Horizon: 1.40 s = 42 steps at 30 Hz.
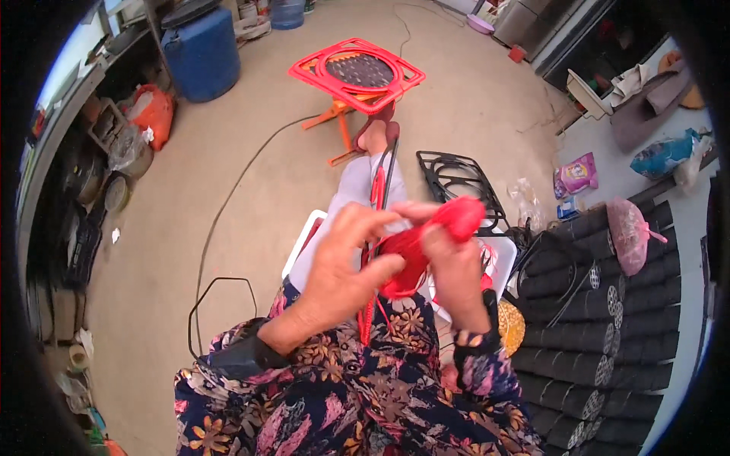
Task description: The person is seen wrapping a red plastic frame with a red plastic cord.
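A bundle of red cord (407, 258) is in my right hand (456, 277), whose fingers are wrapped round it above my lap. My left hand (342, 266) is just left of the bundle, its fingers apart and its thumb pointing toward the cord. Whether a strand runs through that hand I cannot make out. Below and behind both hands, a narrow frame seen edge-on (367, 323), partly red and partly black, stands along my lap between my legs. My hands hide its middle.
A red square frame (315, 70) rests on an orange stool ahead. Black frames (460, 178) lie to the right, beside a white container (503, 258) with red cord. Stacked black rolls (593, 327) fill the right side. A blue barrel (201, 57) stands far left; a cable (228, 194) crosses the floor.
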### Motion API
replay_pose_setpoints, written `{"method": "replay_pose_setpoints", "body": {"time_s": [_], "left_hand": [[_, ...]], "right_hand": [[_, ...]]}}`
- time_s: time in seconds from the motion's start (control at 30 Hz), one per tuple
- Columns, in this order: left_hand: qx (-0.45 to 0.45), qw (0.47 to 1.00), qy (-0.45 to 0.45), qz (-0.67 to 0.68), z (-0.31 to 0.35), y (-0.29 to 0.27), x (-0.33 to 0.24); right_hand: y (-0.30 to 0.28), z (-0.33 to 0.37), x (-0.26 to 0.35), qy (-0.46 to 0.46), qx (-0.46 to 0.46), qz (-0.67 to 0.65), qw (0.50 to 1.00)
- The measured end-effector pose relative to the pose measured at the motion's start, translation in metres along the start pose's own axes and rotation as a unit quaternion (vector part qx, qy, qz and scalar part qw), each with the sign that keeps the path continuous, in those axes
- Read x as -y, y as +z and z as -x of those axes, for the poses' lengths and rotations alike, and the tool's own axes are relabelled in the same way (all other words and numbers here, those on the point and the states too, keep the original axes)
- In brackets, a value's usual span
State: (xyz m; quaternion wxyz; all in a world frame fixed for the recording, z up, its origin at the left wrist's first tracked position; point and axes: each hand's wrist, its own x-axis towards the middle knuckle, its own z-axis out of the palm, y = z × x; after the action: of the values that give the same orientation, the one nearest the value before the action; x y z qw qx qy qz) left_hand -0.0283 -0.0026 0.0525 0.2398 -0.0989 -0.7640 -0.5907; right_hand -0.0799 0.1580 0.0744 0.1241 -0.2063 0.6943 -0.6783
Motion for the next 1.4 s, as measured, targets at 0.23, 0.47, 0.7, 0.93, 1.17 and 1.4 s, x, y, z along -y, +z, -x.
{"method": "replay_pose_setpoints", "body": {"time_s": [0.23, 0.47, 0.7, 0.93, 1.17, 1.4], "left_hand": [[-0.011, 0.887, -0.393, 0.242, 0.067, -0.007, 0.046], [0.065, 0.778, -0.478, 0.402, 0.067, 0.002, 0.035], [0.051, 0.691, -0.498, 0.522, 0.062, 0.008, 0.033], [0.043, 0.688, -0.546, 0.476, 0.063, 0.014, 0.036], [0.053, 0.700, -0.562, 0.438, 0.062, 0.019, 0.028], [0.048, 0.554, -0.456, 0.695, 0.081, 0.032, 0.042]], "right_hand": [[-0.033, -0.037, 0.072, -0.101, 0.050, -0.387, 0.915], [-0.124, 0.002, 0.106, -0.125, 0.197, -0.409, 0.882], [-0.212, 0.117, 0.057, -0.014, 0.009, -0.158, 0.987], [-0.036, 0.077, -0.016, 0.305, -0.026, -0.018, 0.952], [-0.007, 0.073, -0.038, 0.291, -0.059, -0.111, 0.948], [-0.003, 0.072, -0.024, 0.255, -0.059, -0.140, 0.955]]}}
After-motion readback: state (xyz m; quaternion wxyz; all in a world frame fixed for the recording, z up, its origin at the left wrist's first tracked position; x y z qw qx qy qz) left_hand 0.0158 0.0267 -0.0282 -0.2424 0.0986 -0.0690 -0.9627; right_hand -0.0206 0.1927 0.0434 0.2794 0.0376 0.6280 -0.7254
